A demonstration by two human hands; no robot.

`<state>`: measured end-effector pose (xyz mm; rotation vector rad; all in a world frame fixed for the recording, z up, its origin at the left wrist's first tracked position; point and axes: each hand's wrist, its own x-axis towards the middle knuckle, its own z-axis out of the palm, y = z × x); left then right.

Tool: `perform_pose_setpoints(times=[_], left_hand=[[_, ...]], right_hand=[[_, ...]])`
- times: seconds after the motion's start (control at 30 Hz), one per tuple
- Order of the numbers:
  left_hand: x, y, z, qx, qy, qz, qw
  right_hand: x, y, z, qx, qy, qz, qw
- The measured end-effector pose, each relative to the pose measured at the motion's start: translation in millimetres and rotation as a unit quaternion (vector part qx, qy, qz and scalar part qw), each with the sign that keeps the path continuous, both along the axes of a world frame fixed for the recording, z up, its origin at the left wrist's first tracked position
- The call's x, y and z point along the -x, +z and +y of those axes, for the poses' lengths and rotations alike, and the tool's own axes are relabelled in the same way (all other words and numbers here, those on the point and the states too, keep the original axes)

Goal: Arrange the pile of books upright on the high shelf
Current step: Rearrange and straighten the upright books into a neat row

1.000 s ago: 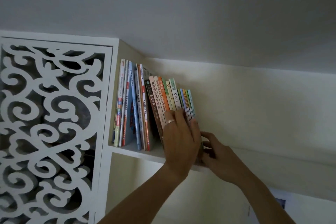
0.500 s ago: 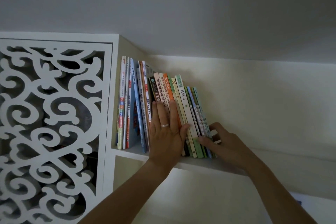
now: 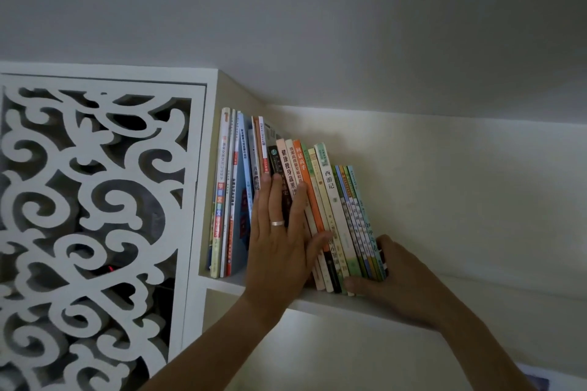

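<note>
Row of books stands at the left end of the high shelf, against the side wall beside the white scrollwork panel. The tall ones nearest the wall are close to upright; the shorter ones to their right lean leftward at the top, feet splayed toward the open end of the shelf. My left hand lies flat and open on the spines mid-row, fingers spread, ring visible, gripping nothing. My right hand is cupped around the foot of the rightmost thin books at the front edge, thumb under the spines, fingers behind; it presses but I cannot tell that it closes on any one book. Step in hand, as I judge it: squaring up the row. To do it well, push the feet leftward with the right hand while the left holds the spines flush with the front edge. Risk: thin end books slipping flat once released, since nothing props the open end.
</note>
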<state>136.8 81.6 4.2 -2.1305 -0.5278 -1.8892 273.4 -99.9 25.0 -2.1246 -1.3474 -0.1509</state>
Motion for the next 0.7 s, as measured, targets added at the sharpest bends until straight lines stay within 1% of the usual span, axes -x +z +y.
perform_pose_setpoints(times=[0.07, 0.13, 0.23, 0.33, 0.43, 0.5, 0.57, 0.6, 0.7], left_hand=[[2.1, -0.6, 0.0, 0.011, -0.026, -0.016, 0.999], [3.3, -0.2, -3.2, 0.015, -0.045, -0.028, 0.998], [2.9, 1.2, -5.5, -0.005, -0.05, -0.036, 0.998], [4.6, 2.7, -1.1, 0.004, -0.039, -0.046, 0.998], [7.4, 1.0, -2.1, 0.007, -0.053, -0.061, 0.997], [11.1, -2.3, 0.8, 0.007, -0.017, -0.099, 0.995], [19.0, -5.6, 9.6, 0.042, 0.012, -0.152, 0.987], [23.7, -6.7, 14.3, 0.062, 0.015, -0.165, 0.984], [30.0, -11.2, 21.2, 0.073, 0.031, -0.136, 0.987]], right_hand=[[3.6, -1.1, 4.1, -0.008, -0.022, -0.039, 0.999], [9.3, -2.1, 9.1, -0.019, -0.032, -0.05, 0.998], [23.4, -5.5, 30.0, -0.049, -0.033, -0.053, 0.997], [35.9, -11.7, 57.0, -0.063, -0.011, -0.04, 0.997], [35.8, -17.1, 64.0, -0.075, 0.007, -0.022, 0.997], [34.0, -19.0, 61.4, -0.078, 0.013, 0.011, 0.997], [35.4, -18.3, 59.3, -0.079, 0.023, 0.039, 0.996], [35.9, -18.1, 59.3, -0.083, 0.035, 0.046, 0.995], [37.7, -16.4, 58.1, -0.1, 0.066, 0.077, 0.99]])
